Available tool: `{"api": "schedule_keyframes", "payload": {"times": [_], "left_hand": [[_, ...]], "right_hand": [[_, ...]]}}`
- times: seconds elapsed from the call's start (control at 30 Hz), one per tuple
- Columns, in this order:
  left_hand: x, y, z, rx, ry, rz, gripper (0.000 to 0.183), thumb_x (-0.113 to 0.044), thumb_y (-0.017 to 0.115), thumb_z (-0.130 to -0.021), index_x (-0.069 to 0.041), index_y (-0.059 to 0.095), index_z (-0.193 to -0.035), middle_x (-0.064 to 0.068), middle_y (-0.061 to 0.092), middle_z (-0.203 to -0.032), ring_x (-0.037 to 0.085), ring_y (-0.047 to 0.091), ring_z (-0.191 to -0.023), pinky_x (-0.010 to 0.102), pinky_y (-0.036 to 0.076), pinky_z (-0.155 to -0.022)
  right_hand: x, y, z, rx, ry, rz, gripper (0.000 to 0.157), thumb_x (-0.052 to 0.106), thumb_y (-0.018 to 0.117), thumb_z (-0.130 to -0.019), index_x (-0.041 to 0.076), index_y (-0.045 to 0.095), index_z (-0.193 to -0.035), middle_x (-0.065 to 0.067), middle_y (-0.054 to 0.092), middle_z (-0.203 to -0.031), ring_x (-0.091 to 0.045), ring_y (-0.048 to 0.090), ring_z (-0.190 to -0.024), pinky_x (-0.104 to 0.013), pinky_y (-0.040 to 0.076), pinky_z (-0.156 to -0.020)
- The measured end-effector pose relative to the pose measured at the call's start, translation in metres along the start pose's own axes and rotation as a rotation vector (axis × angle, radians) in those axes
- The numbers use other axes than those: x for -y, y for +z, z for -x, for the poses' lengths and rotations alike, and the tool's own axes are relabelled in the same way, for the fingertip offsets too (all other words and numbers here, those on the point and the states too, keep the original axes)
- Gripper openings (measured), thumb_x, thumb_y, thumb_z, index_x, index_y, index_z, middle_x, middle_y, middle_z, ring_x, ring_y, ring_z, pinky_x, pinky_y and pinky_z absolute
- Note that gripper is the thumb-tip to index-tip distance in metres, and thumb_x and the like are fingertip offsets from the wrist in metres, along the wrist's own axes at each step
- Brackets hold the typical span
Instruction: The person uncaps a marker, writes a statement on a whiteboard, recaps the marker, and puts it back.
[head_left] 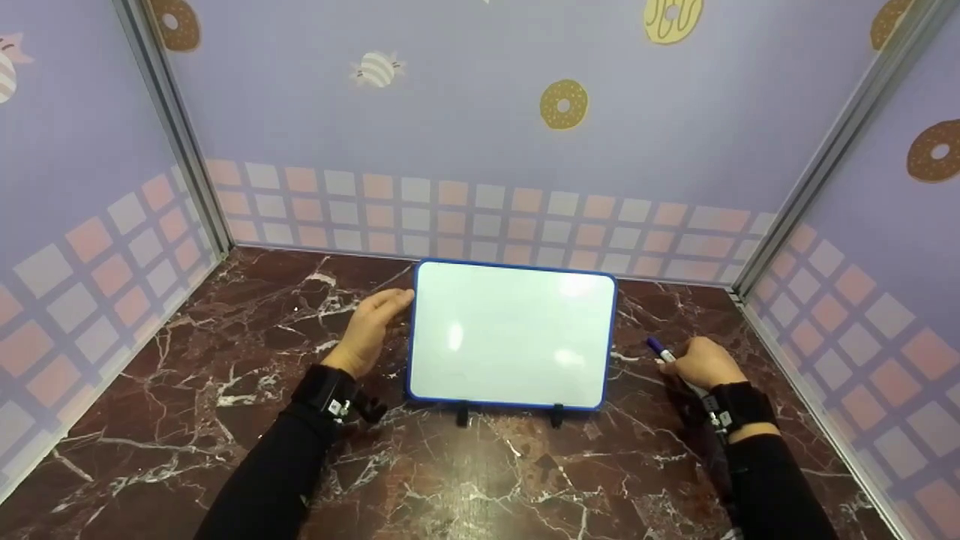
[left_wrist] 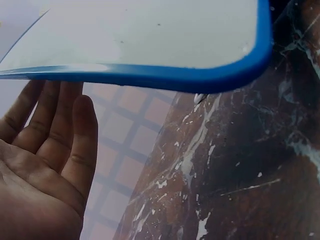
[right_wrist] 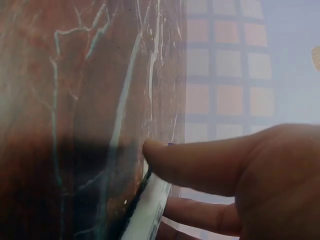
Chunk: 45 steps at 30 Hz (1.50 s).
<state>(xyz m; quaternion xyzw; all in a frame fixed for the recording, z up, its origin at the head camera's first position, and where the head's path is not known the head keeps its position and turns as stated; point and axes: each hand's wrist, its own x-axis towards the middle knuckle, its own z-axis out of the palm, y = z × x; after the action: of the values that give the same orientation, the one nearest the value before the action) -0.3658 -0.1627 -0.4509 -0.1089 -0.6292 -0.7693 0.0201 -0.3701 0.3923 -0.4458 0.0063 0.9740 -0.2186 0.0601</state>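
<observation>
A whiteboard [head_left: 514, 337] with a blue frame stands upright on two small black feet [head_left: 463, 414] in the middle of the marbled table. At its left edge is my left hand [head_left: 367, 326], fingertips right at the blue frame [left_wrist: 165, 80]. The left wrist view shows that hand's palm [left_wrist: 45, 170] facing the camera, fingers extended, their tips partly hidden behind the board. To the right of the board, my right hand [head_left: 705, 361] pinches a marker [head_left: 663, 350] with a purple cap and white barrel. In the right wrist view the thumb [right_wrist: 195, 165] lies across the barrel [right_wrist: 147, 207].
The dark red marbled table [head_left: 187, 405] carries the board. Purple walls with doughnut and sweet prints enclose it at the back [head_left: 465, 112], left and right. Metal corner posts [head_left: 180, 127] stand at both back corners. Black straps with small devices circle both wrists.
</observation>
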Motion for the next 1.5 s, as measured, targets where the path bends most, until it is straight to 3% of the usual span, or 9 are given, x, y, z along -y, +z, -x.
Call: {"api": "schedule_keyframes", "payload": {"times": [0.23, 0.4, 0.57, 0.7, 0.9, 1.13, 1.33, 1.5], "left_hand": [[-0.003, -0.001, 0.001, 0.018, 0.031, -0.016, 0.022, -0.016, 0.063, -0.113, -0.010, 0.077, -0.096, 0.004, 0.076, -0.100, 0.023, 0.070, -0.101, 0.042, 0.063, -0.093], [-0.004, -0.001, 0.001, 0.026, 0.029, -0.010, 0.022, -0.016, 0.064, -0.112, -0.009, 0.077, -0.096, 0.005, 0.076, -0.100, 0.020, 0.071, -0.097, 0.036, 0.064, -0.085], [-0.005, 0.000, 0.001, 0.033, 0.032, -0.015, 0.022, -0.016, 0.065, -0.112, -0.008, 0.078, -0.096, 0.004, 0.076, -0.100, 0.023, 0.070, -0.100, 0.035, 0.065, -0.082], [-0.006, 0.000, 0.001, 0.034, 0.035, -0.026, 0.022, -0.016, 0.065, -0.112, -0.008, 0.078, -0.096, 0.004, 0.076, -0.100, 0.023, 0.072, -0.097, 0.034, 0.066, -0.078], [-0.007, -0.001, 0.001, 0.030, 0.024, -0.028, 0.023, -0.017, 0.066, -0.112, -0.008, 0.077, -0.095, 0.003, 0.071, -0.096, 0.016, 0.068, -0.086, 0.031, 0.065, -0.073], [-0.006, -0.002, 0.000, 0.002, 0.041, -0.041, 0.020, -0.015, 0.068, -0.111, -0.007, 0.078, -0.095, 0.004, 0.071, -0.104, 0.023, 0.066, -0.101, 0.030, 0.064, -0.072], [-0.007, -0.002, 0.001, -0.028, 0.041, -0.050, 0.019, -0.014, 0.070, -0.109, -0.006, 0.079, -0.095, 0.009, 0.070, -0.105, 0.022, 0.064, -0.098, 0.027, 0.062, -0.069], [-0.007, -0.003, 0.002, -0.033, 0.056, -0.044, 0.019, -0.014, 0.070, -0.109, -0.008, 0.079, -0.094, 0.010, 0.069, -0.102, 0.015, 0.064, -0.089, 0.024, 0.059, -0.068]], "right_hand": [[-0.003, 0.000, 0.001, -0.012, -0.024, 0.038, 0.022, 0.017, 0.083, -0.091, 0.001, 0.069, -0.085, -0.009, 0.064, -0.080, -0.029, 0.060, -0.072, -0.038, 0.050, -0.065], [0.002, -0.002, 0.001, -0.004, -0.034, 0.023, 0.020, 0.016, 0.080, -0.093, 0.000, 0.070, -0.088, -0.010, 0.063, -0.082, -0.029, 0.060, -0.073, -0.038, 0.051, -0.066], [0.019, -0.011, 0.009, -0.025, -0.068, -0.049, 0.029, 0.020, 0.075, -0.101, -0.008, 0.071, -0.111, -0.017, 0.070, -0.097, -0.032, 0.064, -0.082, -0.042, 0.055, -0.070], [0.038, -0.020, 0.020, -0.084, -0.116, -0.110, 0.038, 0.025, 0.071, -0.107, -0.009, 0.069, -0.127, -0.022, 0.073, -0.110, -0.031, 0.068, -0.087, -0.039, 0.058, -0.069], [0.068, -0.030, 0.039, -0.226, -0.166, -0.152, 0.037, 0.029, 0.069, -0.109, -0.002, 0.070, -0.128, -0.018, 0.075, -0.110, -0.026, 0.068, -0.082, -0.037, 0.056, -0.066], [0.099, -0.034, 0.059, -0.413, -0.235, -0.191, 0.034, 0.029, 0.071, -0.107, 0.001, 0.074, -0.126, -0.014, 0.075, -0.103, -0.026, 0.064, -0.081, -0.036, 0.050, -0.070], [0.116, -0.029, 0.068, -0.467, -0.292, -0.230, 0.031, 0.027, 0.072, -0.108, 0.002, 0.074, -0.125, -0.012, 0.075, -0.102, -0.026, 0.066, -0.085, -0.034, 0.051, -0.073], [0.126, -0.026, 0.075, -0.451, -0.343, -0.290, 0.028, 0.025, 0.073, -0.108, 0.002, 0.074, -0.125, -0.011, 0.075, -0.101, -0.024, 0.066, -0.085, -0.027, 0.052, -0.070]]}}
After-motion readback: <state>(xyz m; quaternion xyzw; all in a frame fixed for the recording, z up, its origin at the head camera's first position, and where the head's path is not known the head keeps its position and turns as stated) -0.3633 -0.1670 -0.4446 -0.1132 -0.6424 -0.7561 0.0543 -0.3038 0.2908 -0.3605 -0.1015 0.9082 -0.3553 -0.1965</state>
